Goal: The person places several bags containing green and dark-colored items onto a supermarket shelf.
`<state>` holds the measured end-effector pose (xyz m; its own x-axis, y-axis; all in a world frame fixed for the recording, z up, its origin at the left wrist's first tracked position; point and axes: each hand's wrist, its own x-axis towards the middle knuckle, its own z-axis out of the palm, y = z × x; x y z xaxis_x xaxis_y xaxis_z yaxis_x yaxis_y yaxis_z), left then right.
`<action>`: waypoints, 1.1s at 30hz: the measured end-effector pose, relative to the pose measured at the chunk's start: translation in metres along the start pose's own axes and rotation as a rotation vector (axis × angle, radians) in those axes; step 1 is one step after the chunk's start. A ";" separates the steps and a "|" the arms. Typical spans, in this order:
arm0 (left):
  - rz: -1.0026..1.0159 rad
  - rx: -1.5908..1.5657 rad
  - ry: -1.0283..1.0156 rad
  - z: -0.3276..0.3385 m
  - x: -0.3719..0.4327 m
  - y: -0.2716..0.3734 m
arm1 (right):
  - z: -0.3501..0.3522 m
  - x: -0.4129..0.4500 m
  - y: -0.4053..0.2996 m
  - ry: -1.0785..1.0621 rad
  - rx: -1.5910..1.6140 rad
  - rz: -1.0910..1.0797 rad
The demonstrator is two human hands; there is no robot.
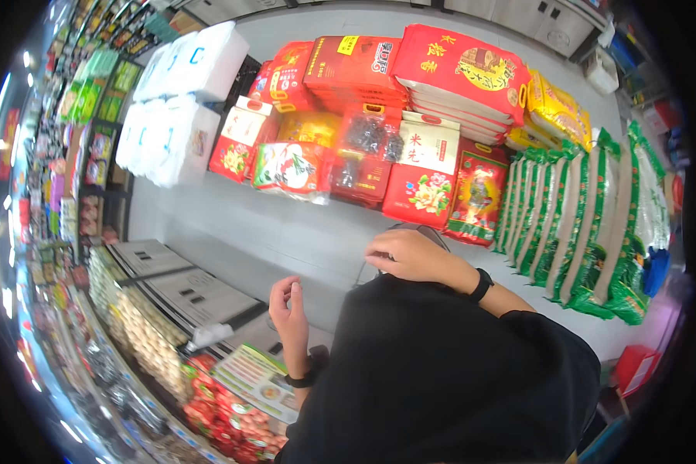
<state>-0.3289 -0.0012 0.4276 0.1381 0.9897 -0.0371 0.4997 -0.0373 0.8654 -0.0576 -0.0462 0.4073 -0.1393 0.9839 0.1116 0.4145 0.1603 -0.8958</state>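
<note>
My left hand [288,304] is raised over the grey floor with its fingers loosely bent and nothing visible in it. A dark band circles that wrist. Close in front of my black shirt [452,371], my right hand [409,254] hangs with curled fingers, and a black watch [482,284] is on its wrist. Behind this hand shows a thin dark-edged thing [432,235]; whether the fingers touch it is unclear. Beyond stand a red-and-white rice bag [420,188] and a dark red bag [477,194]. A plastic-wrapped packet [293,168] leans farther left.
Red rice bags [458,69] lie stacked at the back, with yellow bags [559,110] beside them. Several green-edged sacks [586,220] stand in a row at right. White wrapped packs [174,110] rise at left. A produce counter [203,296] with eggs [145,336] runs along the lower left.
</note>
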 end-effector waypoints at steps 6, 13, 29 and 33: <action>-0.070 0.062 -0.242 0.018 0.116 0.007 | -0.011 0.064 0.047 0.066 0.038 0.132; -0.104 0.215 -0.754 0.108 0.227 -0.083 | -0.041 0.042 0.083 -0.039 0.011 0.328; -0.134 0.835 -0.595 0.386 0.346 -0.404 | 0.104 -0.075 0.320 0.508 0.467 1.337; -0.259 0.771 -0.512 0.406 0.339 -0.409 | 0.121 -0.009 0.385 0.324 0.399 1.126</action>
<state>-0.1392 0.2934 -0.1422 0.2098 0.8067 -0.5524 0.9669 -0.0874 0.2397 -0.0055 -0.0027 0.0093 0.3694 0.5415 -0.7552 -0.1520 -0.7665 -0.6240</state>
